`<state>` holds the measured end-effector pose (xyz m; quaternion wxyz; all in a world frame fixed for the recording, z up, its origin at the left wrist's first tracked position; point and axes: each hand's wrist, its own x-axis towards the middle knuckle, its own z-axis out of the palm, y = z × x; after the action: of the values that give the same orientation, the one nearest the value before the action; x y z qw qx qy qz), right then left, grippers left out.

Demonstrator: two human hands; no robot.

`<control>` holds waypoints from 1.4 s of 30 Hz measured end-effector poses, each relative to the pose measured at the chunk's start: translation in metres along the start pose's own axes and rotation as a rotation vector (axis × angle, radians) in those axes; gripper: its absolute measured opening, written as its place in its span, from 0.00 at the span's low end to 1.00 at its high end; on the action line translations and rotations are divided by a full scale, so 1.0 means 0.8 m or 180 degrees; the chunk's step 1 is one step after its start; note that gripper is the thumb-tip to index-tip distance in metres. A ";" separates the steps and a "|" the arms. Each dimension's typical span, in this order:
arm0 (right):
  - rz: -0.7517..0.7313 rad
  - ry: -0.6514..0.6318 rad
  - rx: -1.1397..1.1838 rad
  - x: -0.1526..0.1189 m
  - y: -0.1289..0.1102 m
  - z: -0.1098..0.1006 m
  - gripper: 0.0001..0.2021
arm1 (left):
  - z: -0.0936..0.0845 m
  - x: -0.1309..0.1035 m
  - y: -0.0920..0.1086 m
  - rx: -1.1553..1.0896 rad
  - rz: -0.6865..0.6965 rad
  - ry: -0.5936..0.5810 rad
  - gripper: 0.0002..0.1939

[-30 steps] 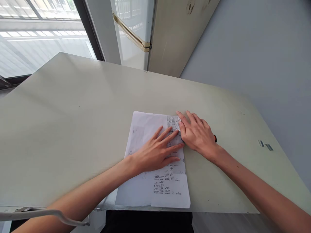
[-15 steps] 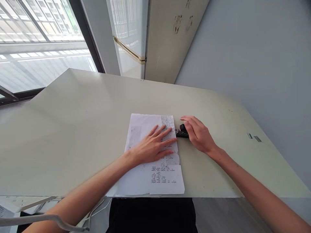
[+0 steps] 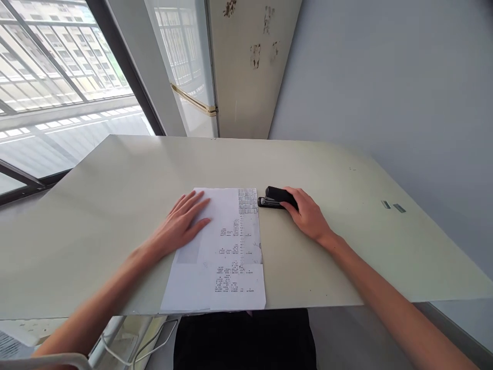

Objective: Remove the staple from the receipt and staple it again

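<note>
A stack of printed paper point(image 3: 231, 246) lies flat at the table's front edge, text on its right half. My left hand point(image 3: 185, 221) rests with fingers spread at the upper left of the paper. Just right of the paper's upper right edge is a black stapler point(image 3: 279, 196), its top arm raised from the base at the front end. My right hand point(image 3: 308, 213) is closed round the stapler's rear part, thumb on the near side. The stapler's tip is at or very near the paper's edge; I cannot tell whether they touch.
The pale table point(image 3: 127, 205) spreads around the paper. Two small labels point(image 3: 393, 206) stick to its right side. A fridge point(image 3: 246, 92) stands behind it, a window point(image 3: 57, 61) at the far left. White cables point(image 3: 154, 339) hang below the front edge.
My left hand has slid left across the paper, off the printed columns. My right hand now wraps the stapler, which shows more fully. The camera view has shifted.
</note>
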<state>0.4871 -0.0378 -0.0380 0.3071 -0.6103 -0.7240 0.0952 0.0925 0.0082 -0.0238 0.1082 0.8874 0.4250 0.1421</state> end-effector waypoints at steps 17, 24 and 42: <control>-0.0571 -0.0512 -0.0249 -0.143 -0.116 0.000 0.28 | 0.038 -0.032 0.115 0.0153 0.0291 0.0149 0.30; 0.0235 -0.0963 -0.0710 -0.178 -0.049 -0.039 0.34 | 0.077 0.063 0.184 -0.0287 0.0844 0.0795 0.20; 0.0959 -0.0531 -0.0971 -0.139 0.072 -0.065 0.36 | 0.029 0.177 0.100 -0.0664 -0.0072 0.0552 0.20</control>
<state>0.5710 -0.1417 -0.0629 0.1327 -0.7410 -0.6535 0.0795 0.2428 0.0688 0.0021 0.1644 0.8509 0.4256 0.2605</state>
